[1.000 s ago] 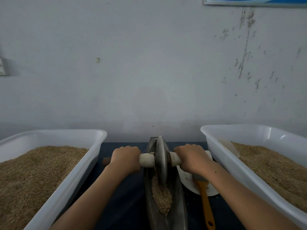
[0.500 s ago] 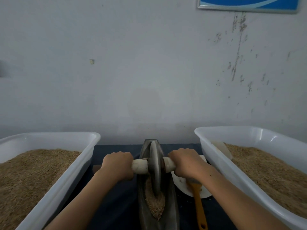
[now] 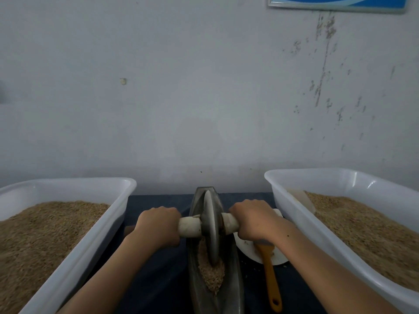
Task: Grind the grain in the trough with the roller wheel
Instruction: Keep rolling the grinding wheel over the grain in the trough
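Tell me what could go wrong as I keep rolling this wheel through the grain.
The grain is heaped at the near end of the narrow trough, so the roller wheel may push some over the rim. The right hand works directly above the orange-handled brush on the white plate, and could knock it. The left hand sits close to the left tub.

A pale grey-white wall (image 3: 181, 98) fills most of the view, scuffed with dark flaking marks (image 3: 324, 60) on its right side (one small pale blob (image 3: 123, 81) sits alone on the left). A blue framed sign (image 3: 337, 3) is cut off at the top. Below, a dark blue tabletop (image 3: 158, 268) meets the wall; the light is dim and even
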Motion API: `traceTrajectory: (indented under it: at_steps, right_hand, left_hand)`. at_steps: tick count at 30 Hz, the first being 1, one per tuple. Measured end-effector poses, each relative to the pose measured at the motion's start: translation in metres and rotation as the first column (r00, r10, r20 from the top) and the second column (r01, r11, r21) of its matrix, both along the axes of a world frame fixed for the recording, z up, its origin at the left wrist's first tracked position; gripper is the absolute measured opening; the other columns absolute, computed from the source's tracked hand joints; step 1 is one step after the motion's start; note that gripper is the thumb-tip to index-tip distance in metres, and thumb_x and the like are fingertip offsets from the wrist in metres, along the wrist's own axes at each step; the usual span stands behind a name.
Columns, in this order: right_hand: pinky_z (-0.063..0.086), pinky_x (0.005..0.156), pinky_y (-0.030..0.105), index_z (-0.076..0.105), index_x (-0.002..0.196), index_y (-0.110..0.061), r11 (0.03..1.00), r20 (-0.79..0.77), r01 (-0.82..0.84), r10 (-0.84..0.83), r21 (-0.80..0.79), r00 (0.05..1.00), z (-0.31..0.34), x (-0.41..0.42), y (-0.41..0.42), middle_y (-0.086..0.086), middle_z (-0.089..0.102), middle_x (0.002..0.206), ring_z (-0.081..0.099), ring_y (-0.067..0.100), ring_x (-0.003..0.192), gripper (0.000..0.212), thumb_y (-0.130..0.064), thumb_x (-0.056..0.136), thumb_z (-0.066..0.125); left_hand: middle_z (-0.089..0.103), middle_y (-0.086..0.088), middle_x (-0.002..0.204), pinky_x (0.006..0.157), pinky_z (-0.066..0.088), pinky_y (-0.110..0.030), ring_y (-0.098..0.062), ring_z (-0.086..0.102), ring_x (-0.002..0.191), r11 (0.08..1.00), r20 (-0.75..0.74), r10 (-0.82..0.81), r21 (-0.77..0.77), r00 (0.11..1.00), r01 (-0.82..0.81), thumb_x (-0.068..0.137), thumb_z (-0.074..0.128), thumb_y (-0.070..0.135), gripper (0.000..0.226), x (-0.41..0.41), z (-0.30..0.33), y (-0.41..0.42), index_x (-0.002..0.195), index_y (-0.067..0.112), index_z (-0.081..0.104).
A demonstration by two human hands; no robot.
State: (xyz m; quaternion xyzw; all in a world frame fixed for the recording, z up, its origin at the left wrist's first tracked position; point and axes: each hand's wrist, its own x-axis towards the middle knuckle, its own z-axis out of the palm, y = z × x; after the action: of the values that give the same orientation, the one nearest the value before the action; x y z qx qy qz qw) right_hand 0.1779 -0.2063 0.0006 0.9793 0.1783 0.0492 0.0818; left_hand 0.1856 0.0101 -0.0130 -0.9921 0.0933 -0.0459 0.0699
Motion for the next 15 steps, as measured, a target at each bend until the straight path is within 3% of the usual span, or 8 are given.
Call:
traceTrajectory:
  at_steps: [5, 9, 15]
  right_hand:
    - [0.030, 0.053, 0.024, 0.060, 0.094, -0.016, 1.000, -0.017, -0.012, 0.012, -0.011, 1.000, -0.001, 0.000, -0.001, 0.001, 0.057, 0.080, 0.050, 0.016, 0.066, 0.013, -0.014, 0.081, 0.059]
    - [0.039, 0.066, 0.028, 0.060, 0.097, -0.018, 0.999, 0.043, 0.016, -0.018, 0.031, 0.999, -0.005, 0.010, 0.001, 0.002, 0.064, 0.092, 0.059, 0.020, 0.080, 0.015, -0.014, 0.082, 0.058]
    - [0.035, 0.071, 0.030, 0.057, 0.102, -0.021, 0.996, 0.091, 0.030, -0.038, 0.088, 0.995, -0.005, 0.020, 0.003, 0.003, 0.065, 0.100, 0.060, 0.022, 0.090, 0.019, -0.016, 0.084, 0.058]
  left_hand:
    - [0.063, 0.004, 0.099, 0.070, 0.040, -0.026, -0.013, 0.054, 0.083, 1.000, -0.021, -0.003, -0.004, 1.000, 0.003, 0.077, 0.068, 0.036, 0.040, -0.002, -0.001, 0.002, 0.115, 0.025, 0.058]
    - [0.061, 0.004, 0.094, 0.070, 0.040, -0.027, -0.013, 0.053, 0.080, 1.000, -0.008, 0.008, -0.023, 1.000, -0.009, 0.078, 0.067, 0.035, 0.036, 0.007, 0.002, -0.001, 0.110, 0.023, 0.058]
    - [0.063, 0.001, 0.101, 0.073, 0.041, -0.028, -0.017, 0.059, 0.090, 0.999, 0.011, -0.009, -0.052, 1.000, 0.010, 0.082, 0.063, 0.034, 0.032, 0.018, 0.011, -0.004, 0.110, 0.021, 0.059]
